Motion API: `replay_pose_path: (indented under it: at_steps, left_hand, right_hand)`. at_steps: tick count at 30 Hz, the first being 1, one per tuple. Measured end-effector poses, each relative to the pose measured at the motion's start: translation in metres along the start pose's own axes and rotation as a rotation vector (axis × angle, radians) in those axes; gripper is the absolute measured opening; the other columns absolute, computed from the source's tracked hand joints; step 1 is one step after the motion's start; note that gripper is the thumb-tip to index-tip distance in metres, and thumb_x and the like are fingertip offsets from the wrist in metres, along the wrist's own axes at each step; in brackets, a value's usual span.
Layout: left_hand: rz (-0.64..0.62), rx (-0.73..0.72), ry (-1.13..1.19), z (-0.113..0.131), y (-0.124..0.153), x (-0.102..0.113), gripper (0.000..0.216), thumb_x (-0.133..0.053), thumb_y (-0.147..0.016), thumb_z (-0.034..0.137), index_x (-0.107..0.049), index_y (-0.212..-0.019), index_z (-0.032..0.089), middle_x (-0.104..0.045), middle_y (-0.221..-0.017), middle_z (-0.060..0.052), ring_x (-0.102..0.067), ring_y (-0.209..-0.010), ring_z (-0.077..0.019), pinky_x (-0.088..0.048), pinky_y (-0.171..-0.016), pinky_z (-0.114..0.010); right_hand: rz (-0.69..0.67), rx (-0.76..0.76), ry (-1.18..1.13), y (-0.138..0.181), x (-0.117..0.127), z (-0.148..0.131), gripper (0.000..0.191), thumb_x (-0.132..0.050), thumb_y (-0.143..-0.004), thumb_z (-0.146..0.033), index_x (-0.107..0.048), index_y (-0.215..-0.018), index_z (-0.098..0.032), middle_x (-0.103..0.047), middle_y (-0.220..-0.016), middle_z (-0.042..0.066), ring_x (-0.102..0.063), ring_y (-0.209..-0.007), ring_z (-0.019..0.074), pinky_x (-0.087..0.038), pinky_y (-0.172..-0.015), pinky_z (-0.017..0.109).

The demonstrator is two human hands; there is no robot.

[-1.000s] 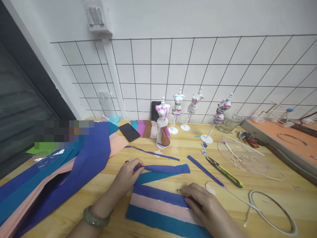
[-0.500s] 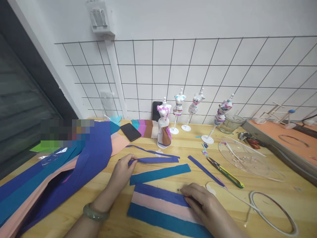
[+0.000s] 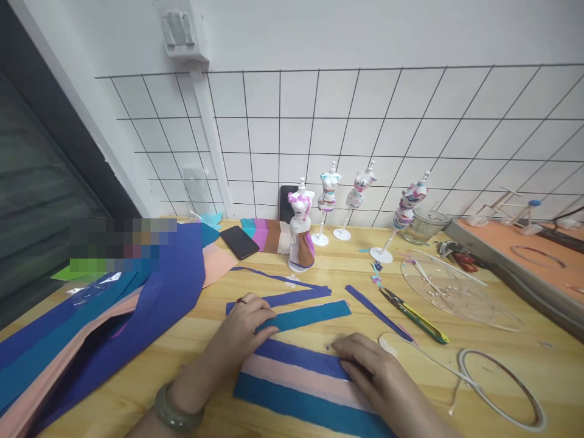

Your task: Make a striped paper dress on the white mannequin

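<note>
My left hand (image 3: 244, 325) is over the left end of a teal strip (image 3: 314, 315), thumb and fingers a little apart. Whether it touches the strip is unclear. Just behind lies a purple-blue strip (image 3: 296, 296), its left end partly under my fingers. My right hand (image 3: 376, 368) rests at the right end of a striped crepe-paper-like piece (image 3: 296, 370) with blue, pink and teal bands, covering its corner. Its fingers are outstretched, thumb apart. A thin blue strip (image 3: 269, 277) and another blue strip (image 3: 376, 311) lie farther off.
Large blue, teal and pink sheets (image 3: 176, 286) are heaped at left. Behind stand several small mannequins (image 3: 301, 210), one with a brown and purple skirt, and a black phone (image 3: 239, 242). A green-yellow cutter (image 3: 415, 316), wire ring (image 3: 502, 389) and clear disc (image 3: 460, 298) lie at right.
My left hand has let go of the purple-blue strip and moved right and nearer, to the teal strip. The purple-blue strip lies on the table. My right hand has stayed in place.
</note>
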State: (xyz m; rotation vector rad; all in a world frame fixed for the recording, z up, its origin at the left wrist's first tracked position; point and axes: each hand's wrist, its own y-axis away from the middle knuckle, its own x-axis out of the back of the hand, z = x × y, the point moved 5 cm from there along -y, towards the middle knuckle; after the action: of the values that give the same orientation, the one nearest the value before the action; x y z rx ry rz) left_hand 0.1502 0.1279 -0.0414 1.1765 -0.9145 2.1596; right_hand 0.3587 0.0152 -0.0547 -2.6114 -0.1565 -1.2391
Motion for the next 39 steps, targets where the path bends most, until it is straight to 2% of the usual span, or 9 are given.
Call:
replay_pose_path:
  at_steps: [4,10,15,18,22,25,28,34,39]
  left_hand:
    - [-0.055,-0.013,-0.005,0.002,0.001,-0.005,0.018,-0.065,-0.079,0.025,-0.067,-0.096,0.02,-0.066,-0.093,-0.006,-0.055,-0.093,-0.0223,-0.047,-0.08,-0.036]
    - [-0.079,-0.002,-0.013,0.002,0.002,-0.006,0.018,-0.065,-0.079,0.023,-0.068,-0.097,0.02,-0.064,-0.094,-0.006,-0.055,-0.092,-0.0221,-0.047,-0.08,-0.036]
    - [-0.07,0.005,-0.013,0.002,0.001,-0.005,0.018,-0.065,-0.08,0.023,-0.068,-0.097,0.02,-0.066,-0.093,-0.005,-0.055,-0.092,-0.0212,-0.047,-0.08,-0.034]
    - [-0.026,0.041,-0.025,-0.001,0.0,-0.002,0.016,-0.06,-0.083,0.026,-0.068,-0.096,0.02,-0.066,-0.091,-0.005,-0.056,-0.09,-0.0204,-0.046,-0.079,-0.033]
    - [0.093,0.176,-0.089,-0.018,0.0,0.005,0.021,-0.052,-0.087,0.027,-0.067,-0.099,0.018,-0.065,-0.095,-0.009,-0.055,-0.093,-0.0249,-0.045,-0.081,-0.039]
    - [0.149,0.276,-0.138,-0.034,0.002,0.007,0.023,-0.054,-0.084,0.028,-0.067,-0.099,0.017,-0.064,-0.096,-0.012,-0.054,-0.095,-0.03,-0.044,-0.081,-0.045]
    - [0.152,0.321,-0.152,-0.043,0.004,0.006,0.024,-0.057,-0.081,0.029,-0.068,-0.098,0.015,-0.064,-0.089,-0.011,-0.055,-0.091,-0.0305,-0.045,-0.08,-0.044]
    - [0.128,0.341,-0.11,-0.045,0.003,0.007,0.013,-0.058,-0.079,0.028,-0.067,-0.082,0.02,-0.065,-0.082,-0.007,-0.057,-0.087,-0.0271,-0.045,-0.076,-0.039]
    - [0.122,0.323,-0.061,-0.041,0.0,0.009,0.01,-0.056,-0.079,0.024,-0.061,-0.07,0.021,-0.063,-0.076,-0.004,-0.058,-0.079,-0.0237,-0.045,-0.072,-0.036]
  right_hand:
    - [0.025,-0.036,-0.008,0.001,0.002,0.004,0.027,-0.043,-0.09,-0.015,-0.056,-0.113,-0.02,-0.062,-0.107,0.009,-0.061,-0.098,0.0204,-0.05,-0.084,0.032]
    - [0.007,-0.088,-0.005,0.001,0.005,0.009,0.028,-0.046,-0.089,-0.017,-0.056,-0.114,-0.022,-0.063,-0.105,0.009,-0.062,-0.093,0.0215,-0.051,-0.08,0.033]
    - [-0.02,-0.122,0.036,0.0,0.004,0.014,0.023,-0.048,-0.088,-0.018,-0.06,-0.107,-0.02,-0.065,-0.087,0.006,-0.063,-0.081,0.0209,-0.052,-0.073,0.034]
    - [-0.014,-0.109,0.047,0.001,0.002,0.014,0.019,-0.047,-0.087,-0.016,-0.062,-0.098,-0.02,-0.066,-0.082,0.005,-0.063,-0.079,0.0204,-0.051,-0.073,0.034]
    - [-0.024,-0.099,0.049,0.002,0.002,0.012,0.017,-0.045,-0.089,-0.017,-0.062,-0.091,-0.019,-0.067,-0.091,0.007,-0.064,-0.086,0.0216,-0.05,-0.077,0.036]
    - [-0.022,-0.099,0.051,0.002,0.003,0.012,0.018,-0.044,-0.09,-0.018,-0.062,-0.092,-0.02,-0.068,-0.097,0.009,-0.063,-0.091,0.0224,-0.05,-0.079,0.037]
    - [-0.019,-0.077,0.054,0.002,0.003,0.013,0.019,-0.044,-0.09,-0.018,-0.063,-0.096,-0.02,-0.068,-0.098,0.009,-0.064,-0.091,0.0226,-0.05,-0.079,0.037]
    - [0.05,-0.077,0.038,0.002,0.004,0.011,0.023,-0.043,-0.092,-0.02,-0.063,-0.103,-0.02,-0.068,-0.095,0.009,-0.064,-0.089,0.0221,-0.05,-0.078,0.036]
    - [0.051,-0.062,0.022,0.001,0.006,0.007,0.023,-0.041,-0.093,-0.02,-0.063,-0.098,-0.02,-0.068,-0.093,0.009,-0.063,-0.089,0.0221,-0.05,-0.078,0.037]
